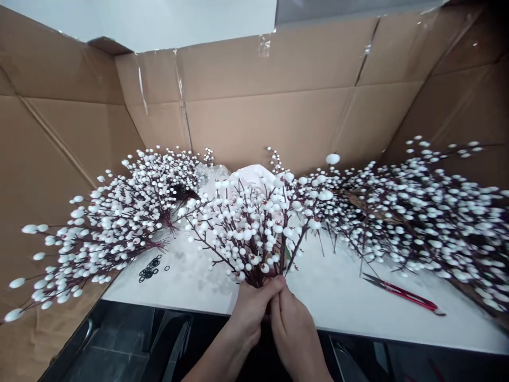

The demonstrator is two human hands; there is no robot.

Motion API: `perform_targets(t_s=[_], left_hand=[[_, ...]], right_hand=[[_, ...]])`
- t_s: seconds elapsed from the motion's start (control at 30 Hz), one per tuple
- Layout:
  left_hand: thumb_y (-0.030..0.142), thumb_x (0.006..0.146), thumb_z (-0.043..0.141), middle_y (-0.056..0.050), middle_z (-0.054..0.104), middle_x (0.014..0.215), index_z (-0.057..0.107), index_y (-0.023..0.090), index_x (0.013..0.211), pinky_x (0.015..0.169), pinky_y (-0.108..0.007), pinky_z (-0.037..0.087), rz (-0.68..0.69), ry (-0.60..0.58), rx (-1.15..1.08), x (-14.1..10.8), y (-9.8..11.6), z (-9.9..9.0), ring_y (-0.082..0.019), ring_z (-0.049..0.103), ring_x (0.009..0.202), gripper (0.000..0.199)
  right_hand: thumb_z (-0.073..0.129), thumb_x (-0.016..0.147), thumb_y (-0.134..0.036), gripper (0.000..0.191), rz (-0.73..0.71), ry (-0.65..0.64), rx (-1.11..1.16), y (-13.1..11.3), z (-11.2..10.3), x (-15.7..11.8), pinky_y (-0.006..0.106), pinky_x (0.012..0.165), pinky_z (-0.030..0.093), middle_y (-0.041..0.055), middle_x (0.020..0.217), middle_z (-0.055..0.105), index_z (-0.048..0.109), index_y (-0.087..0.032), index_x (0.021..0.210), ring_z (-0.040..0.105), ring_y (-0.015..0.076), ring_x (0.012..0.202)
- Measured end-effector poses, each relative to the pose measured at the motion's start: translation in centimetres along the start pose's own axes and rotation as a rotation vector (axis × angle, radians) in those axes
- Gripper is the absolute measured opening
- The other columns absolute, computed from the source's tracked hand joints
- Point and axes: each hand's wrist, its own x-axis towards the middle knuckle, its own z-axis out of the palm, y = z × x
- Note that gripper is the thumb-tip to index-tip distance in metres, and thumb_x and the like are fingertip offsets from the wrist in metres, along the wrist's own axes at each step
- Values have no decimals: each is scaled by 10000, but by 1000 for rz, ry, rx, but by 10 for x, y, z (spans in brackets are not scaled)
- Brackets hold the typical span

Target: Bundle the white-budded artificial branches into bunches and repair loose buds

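A bunch of white berry stems fans upward at the middle of the table, its brown stems gathered low down. My left hand is closed around the stems from the left, with the thumb laid across toward the right. Pressed against it, my right hand grips the same bunch from the right side. The stem ends are hidden behind my fingers. Left of the bunch lies a small heap of black rubber rings, one ring apart from the others.
A large pile of berry stems covers the table's left side, and another pile its right. Red thread snips lie at the right front of the white table. Tall cardboard walls enclose the back and sides. Clear plastic sits behind.
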Motion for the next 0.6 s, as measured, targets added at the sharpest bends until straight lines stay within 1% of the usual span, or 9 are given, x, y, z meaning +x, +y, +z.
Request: perform_targets(t_s=[0.07, 0.13, 0.23, 0.27, 0.33, 0.43, 0.5, 0.57, 0.6], left_hand=[[289, 646, 810, -124, 704, 1094, 703, 141, 1052, 914, -306, 474, 12, 27, -6, 0, 0, 0, -244, 630, 1046, 445], [285, 652, 806, -121, 695, 1124, 700, 149, 1056, 919, -291, 473, 22, 39, -15, 0, 0, 1, -238, 623, 1069, 440], [290, 634, 816, -120, 702, 1084, 707, 146, 1015, 849, -270, 498, 11, 56, -26, 0, 1, 3, -224, 641, 1010, 422], [299, 618, 825, -117, 709, 1042, 708, 143, 994, 799, -265, 508, -14, 67, -29, 0, 2, 4, -217, 652, 955, 423], [323, 585, 842, -101, 713, 945, 707, 138, 954, 702, -251, 509, -68, 79, -45, -1, 2, 5, -191, 656, 835, 434], [352, 544, 860, -63, 691, 822, 697, 139, 901, 585, -218, 471, -99, 62, -83, -1, 2, 6, -146, 620, 701, 447], [381, 527, 863, -7, 622, 654, 680, 137, 812, 475, -184, 385, -86, 47, -82, -1, 1, 6, -94, 530, 552, 417], [411, 526, 858, 64, 460, 478, 641, 134, 694, 402, -169, 260, -79, 39, -63, -1, 1, 5, -43, 356, 423, 390], [418, 532, 854, 81, 405, 444, 629, 133, 665, 394, -168, 228, -74, 40, -55, -2, 1, 5, -33, 303, 404, 387]], right_hand=[[131, 957, -462, 555, -23, 14, 46, -1, -1, 0, 387, 713, 520, 150, 905, 693, 584, -153, 1046, 684, 279, 810], [164, 966, -452, 532, -67, 51, 96, -1, 1, 0, 365, 759, 520, 155, 992, 692, 571, -148, 1124, 681, 264, 883], [225, 972, -430, 491, -131, 148, 150, 2, 4, -1, 342, 792, 519, 160, 1089, 679, 548, -139, 1198, 669, 250, 960], [242, 971, -422, 473, -146, 180, 167, 3, 5, -2, 335, 778, 523, 156, 1078, 684, 557, -141, 1183, 672, 247, 950], [267, 969, -409, 430, -169, 241, 196, 5, 7, -3, 320, 718, 530, 139, 989, 704, 589, -156, 1100, 686, 241, 877], [293, 964, -402, 376, -192, 307, 224, 5, 6, -4, 298, 608, 519, 102, 853, 708, 600, -185, 977, 690, 227, 739], [304, 961, -405, 357, -200, 322, 241, 3, 5, -4, 283, 557, 503, 81, 785, 699, 592, -200, 913, 679, 215, 669], [301, 964, -405, 352, -180, 306, 264, 1, 3, -5, 274, 542, 493, 70, 755, 691, 582, -208, 887, 671, 208, 648], [296, 967, -404, 353, -164, 292, 264, 0, 2, -5, 273, 545, 492, 72, 757, 690, 579, -208, 886, 671, 208, 655]])
